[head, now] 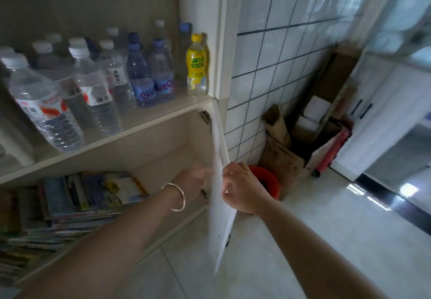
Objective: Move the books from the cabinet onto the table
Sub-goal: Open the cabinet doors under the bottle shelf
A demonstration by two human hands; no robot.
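**Hands at the cabinet door**

The books (77, 196) lay in a messy pile on the low shelf of the cabinet (149, 135), at the left. Nobody was touching them.

The cabinet door (220, 205) stood open, edge toward us. The right hand (242, 189) was on the outer side of the door, with its fingers curled round the door's edge. The left hand (192, 182) reached into the cabinet, just inside the door. It was blurry, but its fingers looked straight and it held nothing. It wore a bangle (177, 197) on the wrist.

Bottles (98, 81) of water stood on the shelf above the books. A yellow bottle (196, 65) stood at the right end. A red bucket (268, 179) and a box (282, 158) sat on the floor by the tiled wall.
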